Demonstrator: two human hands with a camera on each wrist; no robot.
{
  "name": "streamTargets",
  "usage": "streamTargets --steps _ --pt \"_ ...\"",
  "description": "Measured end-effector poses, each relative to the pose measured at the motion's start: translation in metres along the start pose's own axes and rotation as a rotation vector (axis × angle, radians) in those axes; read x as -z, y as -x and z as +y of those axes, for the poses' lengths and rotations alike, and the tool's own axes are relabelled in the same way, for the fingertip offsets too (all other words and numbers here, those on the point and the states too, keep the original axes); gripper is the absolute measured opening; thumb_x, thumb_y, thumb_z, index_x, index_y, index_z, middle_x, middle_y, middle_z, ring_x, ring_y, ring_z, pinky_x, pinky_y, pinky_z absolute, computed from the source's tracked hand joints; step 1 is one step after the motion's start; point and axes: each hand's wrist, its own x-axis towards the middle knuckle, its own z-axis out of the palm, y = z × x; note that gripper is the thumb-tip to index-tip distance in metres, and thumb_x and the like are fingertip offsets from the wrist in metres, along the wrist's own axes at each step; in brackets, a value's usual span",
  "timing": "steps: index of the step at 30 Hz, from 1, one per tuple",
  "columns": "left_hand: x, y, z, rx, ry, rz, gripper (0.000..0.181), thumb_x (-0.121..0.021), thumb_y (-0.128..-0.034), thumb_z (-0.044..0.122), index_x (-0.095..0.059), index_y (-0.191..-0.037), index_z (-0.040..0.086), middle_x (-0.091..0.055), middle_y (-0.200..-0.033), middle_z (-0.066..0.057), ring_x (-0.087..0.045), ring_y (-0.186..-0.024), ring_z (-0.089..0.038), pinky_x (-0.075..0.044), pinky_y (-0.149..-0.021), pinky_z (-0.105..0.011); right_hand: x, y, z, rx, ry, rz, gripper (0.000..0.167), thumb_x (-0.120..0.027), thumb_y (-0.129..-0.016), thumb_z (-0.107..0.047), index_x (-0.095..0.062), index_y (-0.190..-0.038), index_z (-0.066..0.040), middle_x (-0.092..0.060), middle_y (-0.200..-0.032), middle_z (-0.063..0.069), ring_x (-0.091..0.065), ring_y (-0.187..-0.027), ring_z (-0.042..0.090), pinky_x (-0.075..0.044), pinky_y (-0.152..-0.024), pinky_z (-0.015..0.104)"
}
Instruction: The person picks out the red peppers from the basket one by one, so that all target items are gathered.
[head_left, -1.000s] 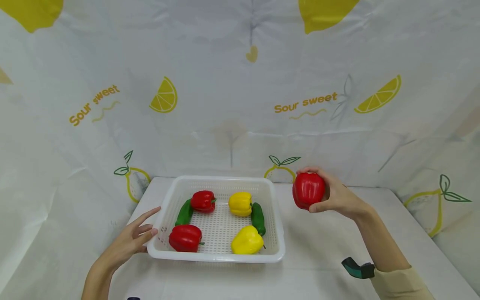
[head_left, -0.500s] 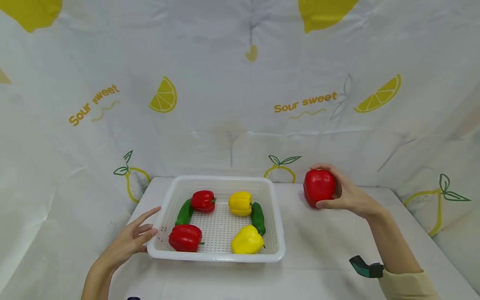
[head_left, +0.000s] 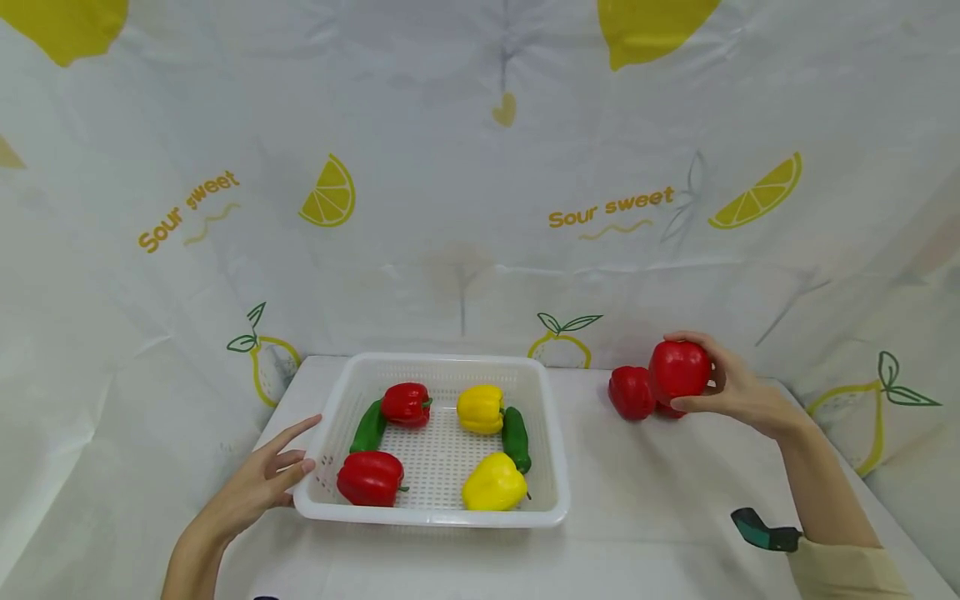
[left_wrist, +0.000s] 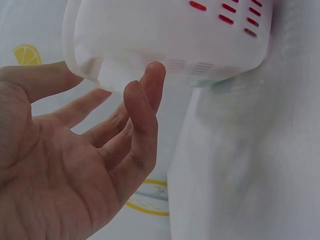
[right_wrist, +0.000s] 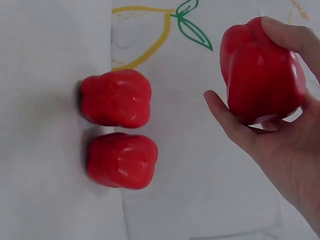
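Note:
My right hand (head_left: 731, 387) grips a red bell pepper (head_left: 678, 368) in the air above the table's right side. Behind and below it in the head view lies a red bell pepper (head_left: 632, 392) on the table, beside another mostly hidden one (head_left: 670, 412). Both lying bell peppers show fully in the right wrist view, the upper one (right_wrist: 117, 98) and the lower one (right_wrist: 122, 161), side by side. At the left side of the white plastic basket (head_left: 435, 516), my left hand (head_left: 251, 483) touches the rim with spread, slightly bent fingers. In the left wrist view its palm (left_wrist: 60, 165) holds nothing.
Inside the basket sit two red bell peppers (head_left: 371, 477), two yellow bell peppers (head_left: 495, 482) and two green peppers (head_left: 516, 439). A white cloth with lemon prints (head_left: 465, 208) hangs behind the table. The table's back edge runs just behind the basket.
My right hand has moved to the right with the red bell pepper. Two red bell peppers on the table have come into sight from behind it. My left hand and the basket stay put.

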Motion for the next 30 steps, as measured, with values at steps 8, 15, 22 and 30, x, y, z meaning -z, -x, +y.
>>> streamTargets --steps 8,15,22,30 --pt "0.000 0.000 0.000 -0.009 0.009 -0.006 0.075 -0.064 -0.1082 0.027 -0.027 -0.172 0.016 -0.049 -0.159 -0.035 -0.069 -0.124 -0.029 -0.069 -0.081 -0.036 0.027 0.009 0.030 -0.091 0.072 0.063 0.089 -0.083 -0.089 -0.007 -0.033 -0.163 -0.020 -0.046 -0.140 -0.019 -0.051 -0.120 0.002 -0.066 -0.079 0.030" --pt "0.000 0.001 0.000 -0.009 -0.001 -0.002 0.075 -0.064 -0.1080 0.027 -0.028 -0.172 0.016 -0.048 -0.160 -0.036 -0.068 -0.128 -0.033 -0.069 -0.081 -0.036 0.042 0.017 0.057 -0.205 0.106 0.097 0.090 -0.084 -0.090 -0.013 -0.032 -0.162 -0.027 -0.041 -0.137 -0.020 -0.046 -0.116 0.003 -0.065 -0.078 0.027" --pt "0.001 0.000 -0.002 -0.022 0.010 -0.010 0.074 -0.063 -0.1085 0.026 -0.027 -0.172 0.015 -0.049 -0.159 -0.036 -0.068 -0.126 -0.031 -0.069 -0.081 -0.037 0.048 0.020 0.080 -0.256 0.181 0.095 0.089 -0.086 -0.089 -0.017 -0.031 -0.160 -0.011 -0.046 -0.141 0.000 -0.044 -0.116 0.006 -0.064 -0.077 0.027" --pt "0.001 0.000 -0.001 -0.018 -0.002 -0.002 0.074 -0.064 -0.1080 0.027 -0.028 -0.172 0.016 -0.047 -0.161 -0.036 -0.068 -0.129 -0.033 -0.069 -0.081 -0.037 0.049 0.025 0.102 -0.330 0.199 0.046 0.093 -0.084 -0.092 -0.016 -0.025 -0.162 0.000 -0.035 -0.155 0.036 -0.039 -0.132 0.052 -0.063 -0.077 0.032"
